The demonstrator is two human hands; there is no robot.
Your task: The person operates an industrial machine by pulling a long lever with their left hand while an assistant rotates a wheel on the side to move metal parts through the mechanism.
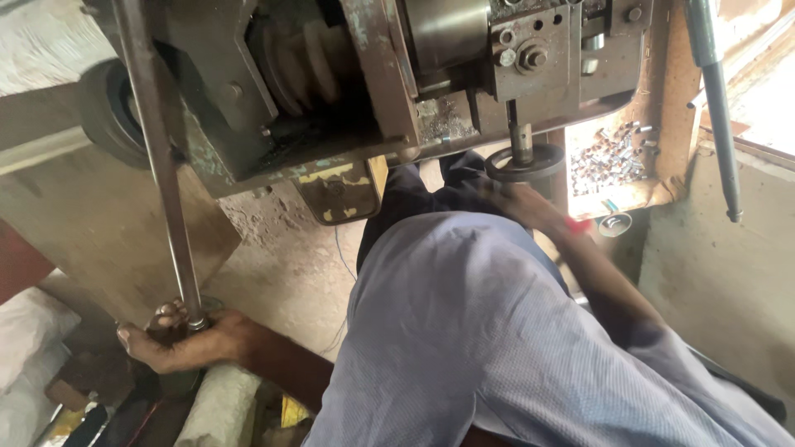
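Left hand [178, 338] clamped around the lower end of a long steel lever bar [159, 157], low at left, fingers wrapped on the knob. Bar rising steeply to the worn grey-green machine [364, 83] overhead. Right arm stretched forward across the blue shirt [489, 331], right hand [517, 201] closed on the rim of a dark handwheel [525, 162] under the machine's front. Just right of the wheel, wooden tray [662, 116] heaped with small metal parts [609, 157]. Hands well apart
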